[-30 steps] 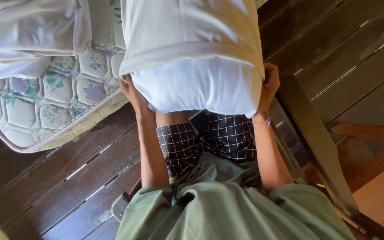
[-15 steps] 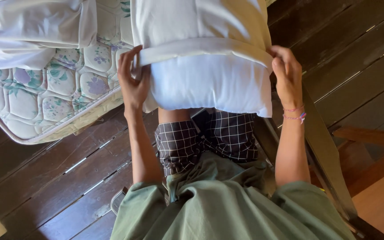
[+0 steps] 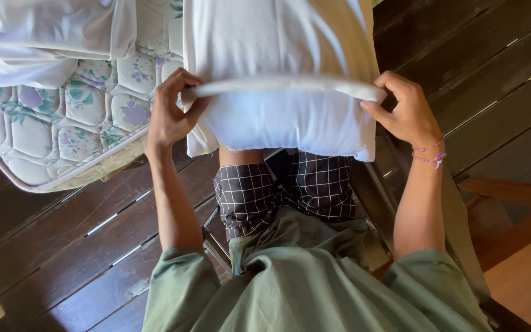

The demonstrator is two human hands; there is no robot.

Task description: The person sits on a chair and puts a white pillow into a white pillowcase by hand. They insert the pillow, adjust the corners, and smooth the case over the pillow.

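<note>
1. Your left hand (image 3: 170,117), left of the frame's centre, pinches the left end of the pillowcase (image 3: 278,37) hem, fingers clenched on the white cloth.
2. Your right hand (image 3: 404,110), right of centre, grips the right end of the same hem, thumb below and fingers curled over it.
3. The white pillow (image 3: 290,123) sits in the middle of the frame, resting on your lap, its lower part bare below the hem; the pillowcase covers the part above, up to the top edge of the frame.
4. A thin beaded bracelet (image 3: 430,154) circles your right wrist.
5. Checked dark shorts (image 3: 290,187) show just below the pillow, and a green shirt (image 3: 308,283) fills the bottom centre.
6. A quilted floral mattress (image 3: 62,123) lies at the upper left, with white sheets (image 3: 38,37) bunched on it.
7. Dark wooden floorboards (image 3: 62,233) run beneath everything.
</note>
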